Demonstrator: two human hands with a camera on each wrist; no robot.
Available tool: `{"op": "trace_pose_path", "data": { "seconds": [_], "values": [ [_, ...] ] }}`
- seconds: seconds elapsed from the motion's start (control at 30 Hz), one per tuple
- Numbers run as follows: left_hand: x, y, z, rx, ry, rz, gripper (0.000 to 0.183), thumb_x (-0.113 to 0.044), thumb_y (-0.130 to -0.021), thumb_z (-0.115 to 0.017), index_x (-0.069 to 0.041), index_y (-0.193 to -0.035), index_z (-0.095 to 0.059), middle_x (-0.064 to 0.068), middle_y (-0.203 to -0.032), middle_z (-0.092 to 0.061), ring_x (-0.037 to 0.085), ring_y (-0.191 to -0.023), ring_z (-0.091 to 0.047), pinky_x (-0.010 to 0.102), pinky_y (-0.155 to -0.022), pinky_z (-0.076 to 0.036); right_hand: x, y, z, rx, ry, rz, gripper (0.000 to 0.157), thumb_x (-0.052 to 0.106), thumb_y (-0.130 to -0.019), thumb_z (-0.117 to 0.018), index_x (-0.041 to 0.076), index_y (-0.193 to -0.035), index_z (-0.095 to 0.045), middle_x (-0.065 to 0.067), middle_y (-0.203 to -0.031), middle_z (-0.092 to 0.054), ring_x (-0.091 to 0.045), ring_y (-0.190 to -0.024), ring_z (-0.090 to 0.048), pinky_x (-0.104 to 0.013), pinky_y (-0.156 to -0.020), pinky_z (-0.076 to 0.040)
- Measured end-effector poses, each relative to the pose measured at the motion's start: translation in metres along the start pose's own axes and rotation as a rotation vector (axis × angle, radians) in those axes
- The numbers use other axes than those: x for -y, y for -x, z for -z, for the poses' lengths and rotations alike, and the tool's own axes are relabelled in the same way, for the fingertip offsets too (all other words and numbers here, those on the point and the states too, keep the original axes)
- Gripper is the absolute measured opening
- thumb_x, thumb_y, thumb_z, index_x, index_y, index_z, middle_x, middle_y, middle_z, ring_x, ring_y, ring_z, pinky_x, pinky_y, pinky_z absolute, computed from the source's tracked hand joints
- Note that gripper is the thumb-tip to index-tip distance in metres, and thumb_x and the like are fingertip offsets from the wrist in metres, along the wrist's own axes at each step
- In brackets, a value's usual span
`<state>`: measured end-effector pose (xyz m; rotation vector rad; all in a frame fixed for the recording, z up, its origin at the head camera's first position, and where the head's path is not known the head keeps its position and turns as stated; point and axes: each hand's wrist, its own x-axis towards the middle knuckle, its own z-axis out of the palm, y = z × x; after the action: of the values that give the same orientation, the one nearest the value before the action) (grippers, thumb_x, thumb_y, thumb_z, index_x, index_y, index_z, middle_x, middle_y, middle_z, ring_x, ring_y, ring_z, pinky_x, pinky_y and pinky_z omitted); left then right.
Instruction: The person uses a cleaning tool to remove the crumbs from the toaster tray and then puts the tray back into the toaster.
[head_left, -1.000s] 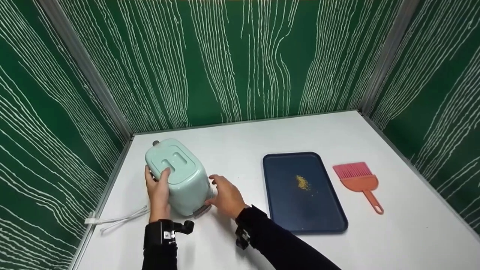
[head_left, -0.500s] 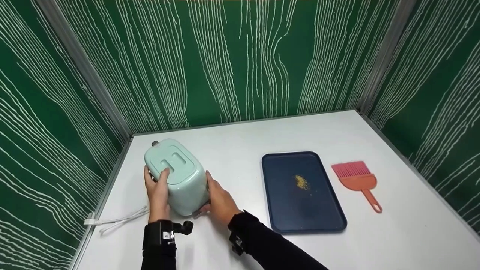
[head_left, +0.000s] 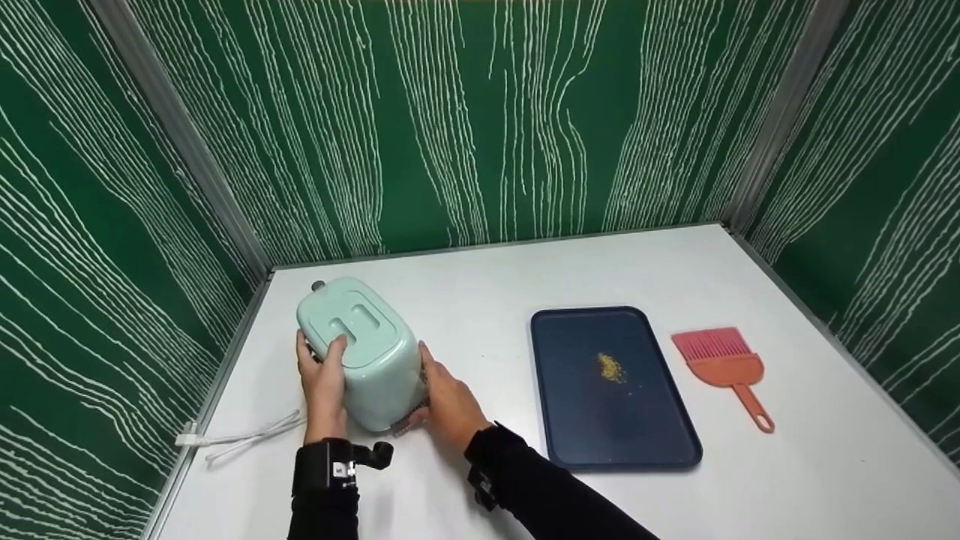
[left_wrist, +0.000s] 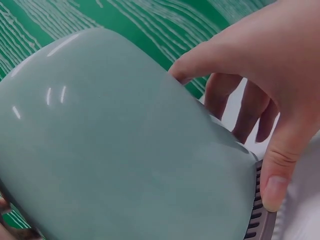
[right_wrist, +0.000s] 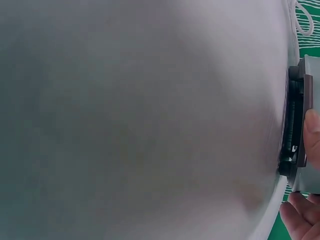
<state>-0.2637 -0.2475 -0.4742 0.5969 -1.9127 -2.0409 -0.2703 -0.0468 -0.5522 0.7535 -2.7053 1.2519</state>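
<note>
A mint-green toaster [head_left: 382,379] stands tilted at the left of the table, its lid with two recesses [head_left: 367,319] facing up. My left hand [head_left: 324,386] grips its left side, thumb in one recess. On the right side, my right hand [head_left: 450,401] holds the lower edge. The left wrist view shows the right thumb [left_wrist: 276,187] on the grey slotted strip [left_wrist: 260,222] at the base, other fingers bent beside the body. Dark underside and black feet [right_wrist: 294,73] show at the edge of the right wrist view, close over the white tabletop.
A navy tray [head_left: 600,427] with a small heap of yellow crumbs [head_left: 609,367] lies right of the toaster. Farther right rests an orange dustpan [head_left: 727,370] with pink bristles. A white cord with plug [head_left: 191,437] reaches the table's left edge. Green walls enclose the back and sides.
My right hand has closed in from a spread pose onto the toaster's right side and base. The left hand keeps its grip, and the toaster stays in place.
</note>
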Motion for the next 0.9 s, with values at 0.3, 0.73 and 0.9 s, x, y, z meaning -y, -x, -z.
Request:
{"op": "trace_pose_path", "data": {
  "seconds": [0.3, 0.73, 0.9],
  "values": [
    [-0.0022, -0.0003, -0.0002, -0.005, -0.027, -0.019, 0.093, -0.033, -0.103, -0.061, -0.029, -0.173, 0.0, 0.009, -0.179, -0.002, 0.028, -0.162, -0.013, 0.047, -0.133, -0.011, 0.0001, 0.0004, -0.0027, -0.049, 0.003, 0.044, 0.112, 0.023, -0.084, -0.086, 0.004, -0.17, -0.016, -0.02, -0.158, -0.053, -0.036, -0.138, -0.059, -0.046, -0.12, -0.046],
    [-0.0013, -0.0006, -0.0009, 0.011, -0.024, -0.028, 0.092, -0.032, -0.103, -0.061, -0.028, -0.173, -0.001, 0.009, -0.179, -0.007, 0.027, -0.161, -0.017, 0.045, -0.132, -0.013, -0.0051, 0.0, -0.0059, -0.097, 0.028, 0.069, 0.116, 0.034, -0.08, -0.084, 0.001, -0.169, -0.018, -0.023, -0.151, -0.058, -0.037, -0.132, -0.064, -0.046, -0.115, -0.051],
    [-0.0019, -0.001, -0.0001, 0.005, -0.024, -0.023, 0.093, -0.032, -0.103, -0.061, -0.028, -0.173, 0.0, 0.008, -0.179, -0.005, 0.028, -0.162, -0.014, 0.045, -0.133, -0.011, -0.0032, -0.0011, -0.0057, -0.093, 0.029, 0.058, 0.114, 0.035, -0.079, -0.083, 0.0, -0.168, -0.02, -0.023, -0.151, -0.058, -0.038, -0.131, -0.064, -0.047, -0.115, -0.051]
  ]
}}
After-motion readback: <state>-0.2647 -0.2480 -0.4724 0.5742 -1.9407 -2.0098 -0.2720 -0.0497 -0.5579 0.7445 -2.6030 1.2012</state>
